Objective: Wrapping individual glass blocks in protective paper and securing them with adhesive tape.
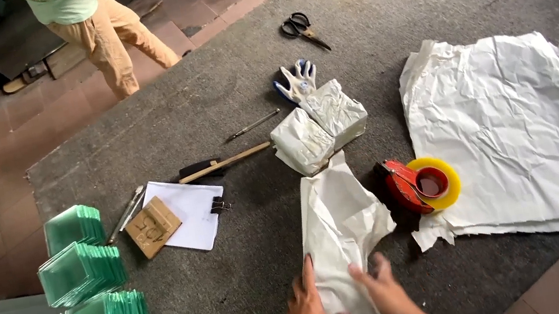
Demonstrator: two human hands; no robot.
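My left hand (pixel 311 312) and my right hand (pixel 386 291) both rest on a crumpled white paper sheet (pixel 340 219) near the front edge of the grey felt-covered table (pixel 223 98). The left hand lies flat on the sheet's lower left edge, fingers spread, while the right presses its lower right part. Just beyond the sheet sit two paper-wrapped parcels (pixel 319 131). A red tape dispenser with a yellow roll (pixel 422 184) lies to the right of the sheet.
A stack of white paper sheets (pixel 511 124) lies right. Three stacks of small glass squares (pixel 86 275) stand left, beside a clipboard with paper (pixel 186 212), a cardboard piece (pixel 152 227), a brush (pixel 220 165), a glove (pixel 297 81) and scissors (pixel 302 26). A person (pixel 100 28) stands beyond.
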